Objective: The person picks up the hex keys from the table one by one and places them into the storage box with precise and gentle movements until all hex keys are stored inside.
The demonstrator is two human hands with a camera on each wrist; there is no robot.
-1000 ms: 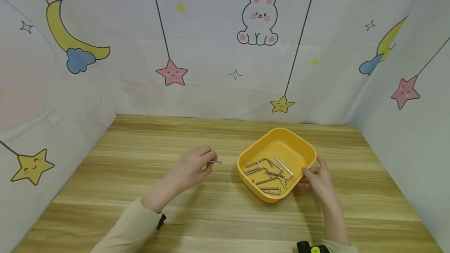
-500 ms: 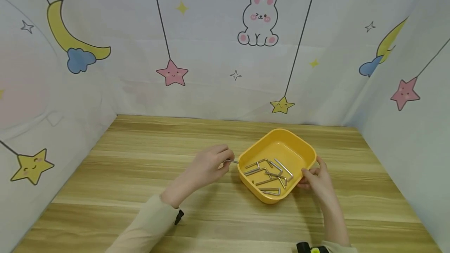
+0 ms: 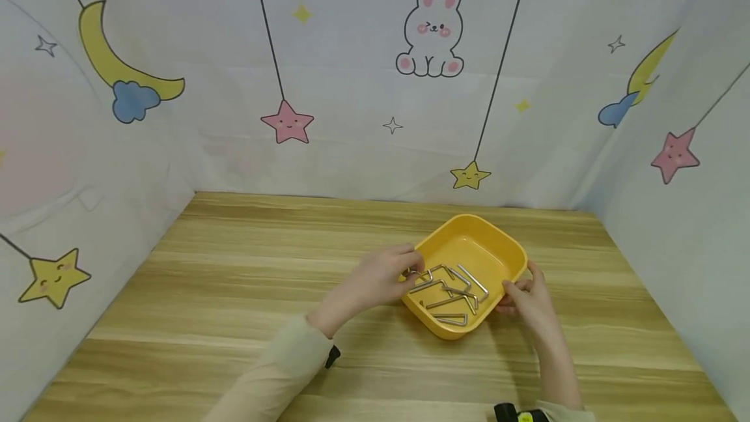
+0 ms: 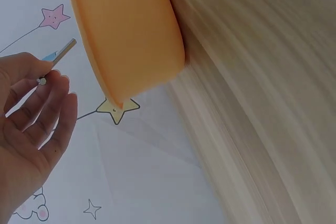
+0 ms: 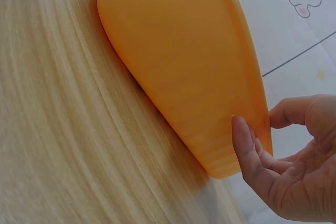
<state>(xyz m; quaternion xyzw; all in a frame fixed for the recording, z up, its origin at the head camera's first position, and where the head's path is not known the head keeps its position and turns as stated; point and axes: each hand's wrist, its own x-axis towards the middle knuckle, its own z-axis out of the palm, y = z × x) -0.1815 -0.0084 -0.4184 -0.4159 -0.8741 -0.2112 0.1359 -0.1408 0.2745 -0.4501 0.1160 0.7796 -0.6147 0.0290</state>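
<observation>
My left hand (image 3: 381,277) is at the left rim of a yellow plastic box (image 3: 469,249). It pinches a small L-shaped hex key (image 4: 64,52) between thumb and fingertips; in the left wrist view the key's tip points toward the box's rim. Inside the box, several metal hex keys (image 3: 472,280) lie loosely across the near left part of the floor. My right hand (image 3: 534,305) grips the box's right side, with the thumb over the rim and the fingers against the outer wall (image 5: 184,66).
The box stands on a wood-grain table (image 3: 263,233). White cloth walls (image 3: 351,83) printed with stars, moons and a rabbit rise behind the table and on both sides.
My left hand has moved right with the hex key, from over the table to the box's left rim. The right hand and the box have stayed in place.
</observation>
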